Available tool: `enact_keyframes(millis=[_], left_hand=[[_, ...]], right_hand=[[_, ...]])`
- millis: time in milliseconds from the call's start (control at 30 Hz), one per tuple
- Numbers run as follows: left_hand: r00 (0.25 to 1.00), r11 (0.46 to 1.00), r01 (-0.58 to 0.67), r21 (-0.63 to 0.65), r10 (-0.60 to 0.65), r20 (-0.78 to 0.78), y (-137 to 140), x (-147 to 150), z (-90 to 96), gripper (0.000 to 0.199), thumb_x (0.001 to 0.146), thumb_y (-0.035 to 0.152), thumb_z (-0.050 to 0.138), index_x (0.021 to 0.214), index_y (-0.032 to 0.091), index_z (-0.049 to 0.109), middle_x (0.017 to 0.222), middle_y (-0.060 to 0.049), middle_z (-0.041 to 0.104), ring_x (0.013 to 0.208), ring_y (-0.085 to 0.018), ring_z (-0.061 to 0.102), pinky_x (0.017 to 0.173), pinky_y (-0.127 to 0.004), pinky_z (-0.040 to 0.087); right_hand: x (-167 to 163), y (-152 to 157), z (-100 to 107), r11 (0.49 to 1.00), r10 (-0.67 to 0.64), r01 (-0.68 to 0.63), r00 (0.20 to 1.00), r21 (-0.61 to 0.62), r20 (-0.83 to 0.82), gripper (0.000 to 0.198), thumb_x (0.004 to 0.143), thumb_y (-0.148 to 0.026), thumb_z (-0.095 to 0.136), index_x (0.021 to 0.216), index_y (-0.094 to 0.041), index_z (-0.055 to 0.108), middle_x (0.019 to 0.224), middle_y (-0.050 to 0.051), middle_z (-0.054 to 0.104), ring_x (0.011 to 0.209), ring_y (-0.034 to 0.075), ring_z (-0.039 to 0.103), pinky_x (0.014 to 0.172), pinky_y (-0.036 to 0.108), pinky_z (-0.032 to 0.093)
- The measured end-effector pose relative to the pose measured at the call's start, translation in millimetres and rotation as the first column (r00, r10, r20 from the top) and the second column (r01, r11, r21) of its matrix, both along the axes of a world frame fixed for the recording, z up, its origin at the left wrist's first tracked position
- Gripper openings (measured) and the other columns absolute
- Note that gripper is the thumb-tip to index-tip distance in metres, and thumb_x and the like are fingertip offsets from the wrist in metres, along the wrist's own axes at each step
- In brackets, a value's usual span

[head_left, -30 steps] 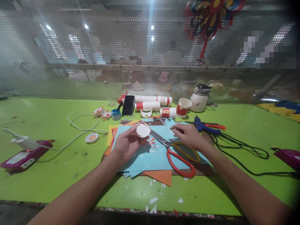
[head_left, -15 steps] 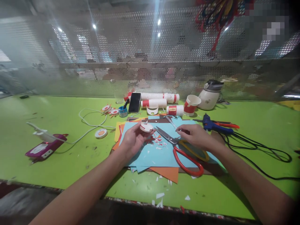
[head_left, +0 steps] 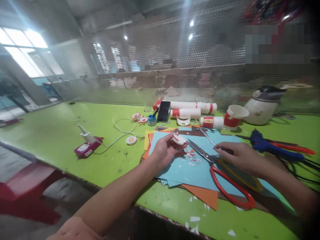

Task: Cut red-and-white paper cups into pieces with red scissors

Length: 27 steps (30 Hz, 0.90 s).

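My left hand [head_left: 163,151] is closed on a small round white paper piece [head_left: 179,139] with red marks, held above blue paper sheets [head_left: 175,173]. My right hand [head_left: 235,153] has its fingertips pinched at the near end of a slim silvery tool [head_left: 206,136]; its exact kind is unclear. Between the hands, large scissors [head_left: 203,153] lie on the paper, blades pointing away to the left. Their red handle loop [head_left: 232,190] faces me, and a yellow loop [head_left: 250,176] shows below my right hand. Red and white paper scraps [head_left: 191,155] are scattered beside the blades.
White-and-red paper cups [head_left: 212,122] lie at the back, with one upright cup [head_left: 232,118] near a kettle [head_left: 262,105]. A phone [head_left: 164,111], blue paint jar [head_left: 151,120] and tape roll [head_left: 131,140] stand leftward. A blue glue gun [head_left: 265,145] lies right; a purple power strip [head_left: 87,148] left.
The view has swung left, so the table things appear further right and a red stool shows at lower left. Both hands keep nearly the same pose and grip.
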<state>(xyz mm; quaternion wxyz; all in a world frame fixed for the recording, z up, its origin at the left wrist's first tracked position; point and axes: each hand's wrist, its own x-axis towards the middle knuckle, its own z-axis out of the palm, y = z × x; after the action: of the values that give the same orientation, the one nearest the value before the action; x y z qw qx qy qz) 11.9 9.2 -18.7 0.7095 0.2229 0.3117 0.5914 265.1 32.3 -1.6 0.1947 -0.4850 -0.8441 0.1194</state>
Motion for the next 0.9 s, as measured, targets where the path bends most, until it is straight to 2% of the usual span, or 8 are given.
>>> enact_keyframes(millis=[200, 500, 600, 667, 800, 900], left_hand=[[1.000, 1.000, -0.018, 0.017, 0.018, -0.003, -2, 2, 1.3, 0.015, 0.083, 0.021, 0.054, 0.075, 0.010, 0.061, 0.073, -0.011, 0.064, 0.069, -0.022, 0.067, 0.075, -0.038, 0.053], [0.999, 1.000, 0.020, 0.011, -0.020, -0.033, -6, 0, 9.5, 0.013, 0.082, 0.022, 0.058, 0.084, 0.011, 0.062, 0.071, -0.009, 0.064, 0.064, -0.019, 0.063, 0.065, -0.033, 0.054], [0.997, 1.000, -0.022, 0.007, 0.022, -0.072, -6, 1, 12.5, 0.012, 0.082, 0.021, 0.058, 0.087, 0.011, 0.063, 0.077, -0.011, 0.066, 0.069, -0.020, 0.065, 0.065, -0.034, 0.055], [0.996, 0.999, -0.033, -0.022, 0.031, -0.081, -7, 2, 14.3, 0.011, 0.080, 0.020, 0.059, 0.086, 0.011, 0.063, 0.079, -0.011, 0.066, 0.070, -0.021, 0.066, 0.066, -0.036, 0.056], [0.989, 0.999, -0.036, -0.012, 0.034, -0.145, -6, 1, 16.7, 0.012, 0.080, 0.019, 0.060, 0.088, 0.011, 0.064, 0.075, -0.010, 0.066, 0.063, -0.020, 0.065, 0.063, -0.038, 0.058], [0.964, 0.999, -0.036, -0.033, 0.026, -0.265, 0, -8, 22.8, 0.015, 0.082, 0.021, 0.057, 0.090, 0.012, 0.065, 0.075, -0.009, 0.068, 0.049, -0.014, 0.058, 0.050, -0.030, 0.056]], right_hand=[[6, 6, -7, 1.000, -0.007, 0.008, 1.000, -0.017, 0.028, 0.034, 0.084, -0.041, 0.045, 0.087, -0.020, 0.071, 0.082, 0.009, 0.075, 0.066, 0.026, 0.064, 0.062, 0.037, 0.046], [0, 0, 4, 1.000, -0.018, 0.019, 1.000, -0.009, 0.021, 0.031, 0.088, -0.034, 0.045, 0.090, -0.016, 0.070, 0.089, 0.009, 0.075, 0.075, 0.024, 0.066, 0.067, 0.035, 0.049], [1, -2, 8, 1.000, -0.015, 0.015, 0.999, -0.005, 0.038, 0.023, 0.091, -0.028, 0.048, 0.092, -0.017, 0.068, 0.088, 0.007, 0.073, 0.079, 0.020, 0.065, 0.072, 0.034, 0.050], [3, -4, 12, 1.000, -0.011, 0.012, 0.997, -0.011, 0.075, 0.021, 0.094, -0.030, 0.051, 0.092, -0.016, 0.065, 0.088, 0.003, 0.070, 0.079, 0.016, 0.064, 0.074, 0.034, 0.051], [14, -5, 20, 0.998, -0.047, 0.055, 0.981, -0.036, 0.186, 0.021, 0.094, -0.032, 0.052, 0.100, -0.015, 0.063, 0.089, 0.002, 0.067, 0.074, 0.014, 0.064, 0.069, 0.032, 0.053], [21, -7, 24, 0.995, -0.028, 0.051, 0.964, -0.081, 0.263, 0.022, 0.093, -0.033, 0.054, 0.103, -0.016, 0.062, 0.094, 0.003, 0.066, 0.077, 0.015, 0.064, 0.069, 0.033, 0.054]])
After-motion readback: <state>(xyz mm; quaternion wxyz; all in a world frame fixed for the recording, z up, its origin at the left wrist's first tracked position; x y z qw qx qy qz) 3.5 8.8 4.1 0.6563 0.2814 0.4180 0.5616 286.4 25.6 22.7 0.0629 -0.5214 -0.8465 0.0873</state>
